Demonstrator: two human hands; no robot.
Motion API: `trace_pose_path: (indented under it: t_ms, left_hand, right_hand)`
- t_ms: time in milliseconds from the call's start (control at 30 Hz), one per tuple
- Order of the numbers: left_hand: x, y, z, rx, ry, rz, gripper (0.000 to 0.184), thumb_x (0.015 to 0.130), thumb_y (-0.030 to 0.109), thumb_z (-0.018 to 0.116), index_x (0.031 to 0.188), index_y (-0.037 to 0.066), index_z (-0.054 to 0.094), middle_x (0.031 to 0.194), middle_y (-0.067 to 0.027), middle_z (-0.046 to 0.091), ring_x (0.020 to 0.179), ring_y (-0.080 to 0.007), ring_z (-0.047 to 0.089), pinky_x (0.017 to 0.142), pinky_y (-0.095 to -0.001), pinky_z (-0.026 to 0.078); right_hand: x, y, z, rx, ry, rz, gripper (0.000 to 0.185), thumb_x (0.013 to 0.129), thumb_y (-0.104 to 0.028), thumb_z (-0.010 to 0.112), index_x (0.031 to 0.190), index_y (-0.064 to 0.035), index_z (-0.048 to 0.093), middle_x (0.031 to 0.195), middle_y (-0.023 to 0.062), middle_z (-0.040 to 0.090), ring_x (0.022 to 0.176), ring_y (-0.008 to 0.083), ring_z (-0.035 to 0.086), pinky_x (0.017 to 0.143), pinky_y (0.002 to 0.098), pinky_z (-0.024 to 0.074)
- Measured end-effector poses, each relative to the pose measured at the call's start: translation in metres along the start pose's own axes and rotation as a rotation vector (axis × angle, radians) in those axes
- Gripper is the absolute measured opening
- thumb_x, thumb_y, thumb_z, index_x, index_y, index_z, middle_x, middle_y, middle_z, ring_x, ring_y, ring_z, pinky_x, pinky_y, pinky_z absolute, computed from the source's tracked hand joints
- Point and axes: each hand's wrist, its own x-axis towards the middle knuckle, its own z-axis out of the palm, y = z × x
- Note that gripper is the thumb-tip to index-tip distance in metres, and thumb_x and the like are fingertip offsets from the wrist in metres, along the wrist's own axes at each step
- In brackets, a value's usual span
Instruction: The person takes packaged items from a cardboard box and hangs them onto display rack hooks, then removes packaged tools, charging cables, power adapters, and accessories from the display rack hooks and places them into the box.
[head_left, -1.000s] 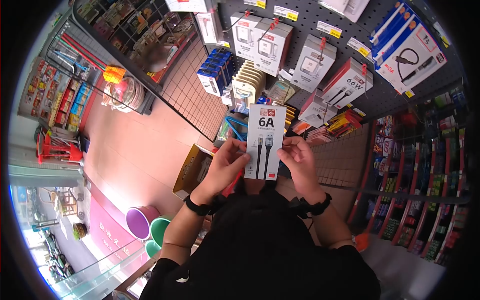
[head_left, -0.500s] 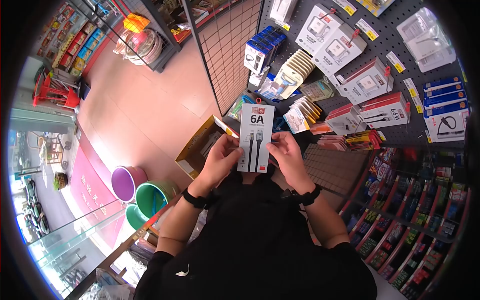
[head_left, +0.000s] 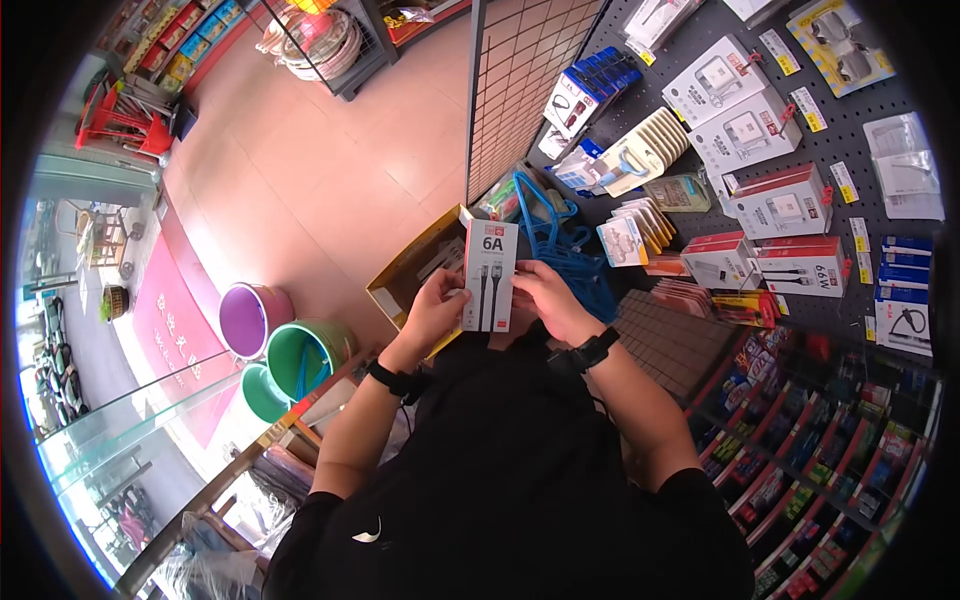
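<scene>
I have the white cable box (head_left: 490, 275) between my two hands, its printed face turned towards me and its "6A" end on the far side. My left grip (head_left: 432, 308) pinches the left edge low down, thumb against fingers; my right grip (head_left: 550, 300) pinches the right edge, its fingertips closed in on the side. To hold it well, I judge that light, matched pressure on the narrow sides is enough: the card looks thin and could buckle if I squeeze, and a one-sided push would twist it. My thumbs do best near the edges, so the print reads freely, and a level pair of wrists lets the face sit square to my eyes. The box lies directly between both grips, touching each, with its upper part standing out beyond my fingers. Just past it, to the left, is an open carton (head_left: 384, 304); I cannot tell whether the two touch. Blue hangers (head_left: 562, 246) lie on the far right side of the box, near my right grip, and the pegboard (head_left: 845, 120) with its hanging packages rises further right. The purple bucket (head_left: 250, 320) stands well apart, to the left.
</scene>
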Motion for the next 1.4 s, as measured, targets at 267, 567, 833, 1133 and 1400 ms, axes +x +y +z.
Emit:
trace_pose_path:
  t_ms: [267,567,833,1133,1400]
  left_hand:
    - [0.014,-0.046,-0.024,0.0,0.103,-0.093,0.022,0.092,0.005,0.058,0.11,0.001,0.048,0.099,-0.0083,0.063,0.088,-0.0134,0.061,0.071,-0.0276,0.05]
    - [0.024,-0.061,-0.031,0.123,0.21,0.018,0.041,0.09,0.007,0.057,0.129,0.001,0.046,0.119,-0.0113,0.058,0.111,-0.0187,0.055,0.092,-0.0318,0.045]
    - [0.016,-0.011,0.018,0.099,-0.072,-0.118,0.024,0.094,0.014,0.055,0.114,0.002,0.057,0.106,-0.0055,0.063,0.091,-0.0134,0.061,0.078,-0.0261,0.049]
    - [0.017,0.042,0.131,0.265,-0.388,-0.042,0.025,0.097,0.014,0.053,0.118,0.0,0.056,0.108,-0.0059,0.063,0.091,-0.0118,0.06,0.079,-0.0257,0.049]
    - [0.048,0.08,0.24,0.513,-0.642,0.127,0.026,0.097,0.016,0.055,0.119,0.002,0.056,0.111,-0.0072,0.063,0.103,-0.0137,0.059,0.088,-0.0285,0.047]
  right_hand:
    - [0.017,0.008,0.019,-0.147,-0.043,0.143,0.041,0.094,-0.018,0.057,0.129,-0.001,0.046,0.121,0.011,0.057,0.113,0.0195,0.056,0.095,0.0373,0.0461]
    - [0.022,0.026,-0.001,-0.277,-0.023,0.116,0.046,0.093,-0.022,0.06,0.134,-0.0038,0.048,0.126,0.0061,0.054,0.117,0.015,0.052,0.091,0.034,0.0471]
    - [-0.025,0.014,-0.078,-0.202,0.039,-0.071,0.028,0.096,-0.02,0.057,0.119,-0.0042,0.057,0.106,0.0015,0.062,0.096,0.0103,0.059,0.082,0.0257,0.0476]
    - [-0.133,-0.04,-0.172,-0.002,0.417,-0.613,0.019,0.099,-0.015,0.053,0.113,-0.0054,0.06,0.104,0.0024,0.066,0.096,0.0101,0.06,0.081,0.0247,0.0462]
    - [-0.21,-0.083,-0.228,0.144,0.755,-0.958,0.013,0.095,-0.009,0.055,0.105,-0.0046,0.062,0.102,0.0028,0.065,0.094,0.0098,0.059,0.078,0.0241,0.0447]
